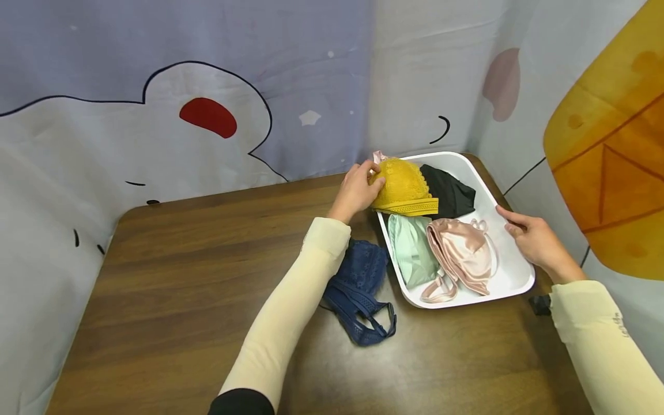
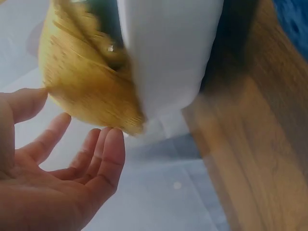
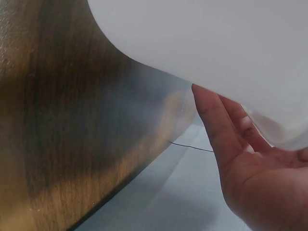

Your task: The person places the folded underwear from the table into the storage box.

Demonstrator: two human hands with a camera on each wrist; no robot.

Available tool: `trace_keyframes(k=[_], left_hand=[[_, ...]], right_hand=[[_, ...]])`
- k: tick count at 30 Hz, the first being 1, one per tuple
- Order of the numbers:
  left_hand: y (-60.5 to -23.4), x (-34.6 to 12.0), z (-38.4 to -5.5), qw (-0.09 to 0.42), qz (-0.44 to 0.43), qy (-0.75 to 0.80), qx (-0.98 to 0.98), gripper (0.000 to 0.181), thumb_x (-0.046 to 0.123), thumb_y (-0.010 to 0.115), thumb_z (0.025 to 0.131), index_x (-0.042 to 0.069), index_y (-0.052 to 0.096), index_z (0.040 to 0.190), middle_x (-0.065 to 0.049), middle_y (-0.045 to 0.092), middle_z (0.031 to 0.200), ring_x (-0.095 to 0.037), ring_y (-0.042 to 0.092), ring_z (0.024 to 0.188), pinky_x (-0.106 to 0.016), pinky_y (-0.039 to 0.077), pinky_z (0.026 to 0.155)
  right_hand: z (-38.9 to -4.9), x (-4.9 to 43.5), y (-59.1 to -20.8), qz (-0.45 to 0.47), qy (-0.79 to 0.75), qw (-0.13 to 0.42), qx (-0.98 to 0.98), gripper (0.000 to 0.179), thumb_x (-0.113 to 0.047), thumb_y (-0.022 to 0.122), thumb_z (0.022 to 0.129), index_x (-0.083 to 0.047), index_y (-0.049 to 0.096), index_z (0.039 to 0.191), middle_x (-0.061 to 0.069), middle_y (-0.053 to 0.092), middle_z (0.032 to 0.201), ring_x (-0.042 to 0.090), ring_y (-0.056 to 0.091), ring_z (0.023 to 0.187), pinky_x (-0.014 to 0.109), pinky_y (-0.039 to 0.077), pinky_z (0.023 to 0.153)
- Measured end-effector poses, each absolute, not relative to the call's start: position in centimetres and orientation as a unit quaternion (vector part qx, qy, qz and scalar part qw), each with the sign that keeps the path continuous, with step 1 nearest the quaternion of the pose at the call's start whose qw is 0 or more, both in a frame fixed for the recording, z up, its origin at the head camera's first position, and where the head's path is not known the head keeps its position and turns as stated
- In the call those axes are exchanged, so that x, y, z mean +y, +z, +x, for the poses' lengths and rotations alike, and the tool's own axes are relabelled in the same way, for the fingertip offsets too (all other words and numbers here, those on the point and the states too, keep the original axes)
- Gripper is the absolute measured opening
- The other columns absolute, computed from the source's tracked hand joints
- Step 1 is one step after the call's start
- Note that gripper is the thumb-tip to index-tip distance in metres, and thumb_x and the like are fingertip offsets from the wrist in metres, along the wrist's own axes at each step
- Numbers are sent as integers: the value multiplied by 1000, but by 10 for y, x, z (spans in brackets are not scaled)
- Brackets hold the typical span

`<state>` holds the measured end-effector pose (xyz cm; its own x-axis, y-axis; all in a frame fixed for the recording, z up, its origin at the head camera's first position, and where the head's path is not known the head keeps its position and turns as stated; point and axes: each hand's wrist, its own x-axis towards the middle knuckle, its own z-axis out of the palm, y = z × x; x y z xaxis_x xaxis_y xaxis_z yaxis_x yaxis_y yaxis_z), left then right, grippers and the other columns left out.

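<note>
A white plastic tray (image 1: 505,265) holds several folded garments at the right of the table. A mustard-yellow lace bra (image 1: 402,187) lies at its back left corner, the cup bulging over the rim. My left hand (image 1: 358,190) touches that cup's outer edge with loosely spread fingertips, also seen in the left wrist view beside the yellow fabric (image 2: 86,72). At the tray's right side my right hand (image 1: 539,242) grips the rim, thumb on top. Its fingers (image 3: 216,118) reach beneath the rim in the right wrist view.
Inside the tray lie a black garment (image 1: 451,190), a mint-green garment (image 1: 412,248) and a pink satin bra (image 1: 464,253). A navy lace bra (image 1: 363,271) rests on the wooden table (image 1: 207,288), partly under my left forearm. Printed cloth (image 1: 311,75) hangs behind and beside the table.
</note>
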<state>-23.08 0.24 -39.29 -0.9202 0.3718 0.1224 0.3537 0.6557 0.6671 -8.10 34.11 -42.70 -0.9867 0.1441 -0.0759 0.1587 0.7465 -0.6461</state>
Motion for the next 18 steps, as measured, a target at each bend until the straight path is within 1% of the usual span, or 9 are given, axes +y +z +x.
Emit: trace_keyframes(k=[3,6,10,12,14,16,18], left_hand=[[-389,-2,-231,8,202,369,907,30,32,57,95,15,55,119,-7,52,111,-19,49,98,-32,40,85],[-387,-8,-232,5,204,371,906,31,32,58,94,13,56,119,-8,53,112,-19,49,99,-32,40,86],[-386,-16,-235,13,195,362,911,33,31,58,94,11,56,120,-8,55,113,-21,50,104,-33,40,89],[-386,-19,-236,39,183,349,918,36,32,56,95,11,53,124,-9,56,117,-23,50,109,-35,39,92],[-388,-21,-237,82,178,330,924,41,34,54,96,10,48,129,-11,55,124,-25,50,114,-37,39,94],[-390,-20,-237,123,187,308,925,46,35,52,96,10,43,134,-12,54,129,-27,49,118,-38,38,96],[-393,-19,-237,150,209,297,920,50,36,51,97,9,40,137,-12,53,131,-26,49,119,-37,38,96]], right_hand=[[-80,341,-426,82,-346,9,934,43,-14,39,102,-13,36,145,32,30,142,51,29,127,63,28,96],[-80,343,-426,84,-348,11,934,43,-14,39,102,-13,36,145,32,29,142,51,29,127,63,28,95],[-81,347,-427,86,-344,13,935,44,-15,39,102,-14,35,145,32,28,142,51,28,127,63,28,96],[-82,349,-427,88,-342,15,935,44,-16,39,102,-15,34,146,32,28,143,51,28,127,63,27,96],[-82,350,-427,90,-341,17,936,44,-17,38,102,-16,34,146,32,27,143,52,27,127,63,27,96],[-82,350,-427,91,-340,21,936,44,-19,38,102,-17,33,146,32,26,143,52,27,128,64,26,96],[-82,350,-427,90,-339,21,936,44,-20,38,103,-18,33,146,33,26,143,52,27,128,64,26,96]])
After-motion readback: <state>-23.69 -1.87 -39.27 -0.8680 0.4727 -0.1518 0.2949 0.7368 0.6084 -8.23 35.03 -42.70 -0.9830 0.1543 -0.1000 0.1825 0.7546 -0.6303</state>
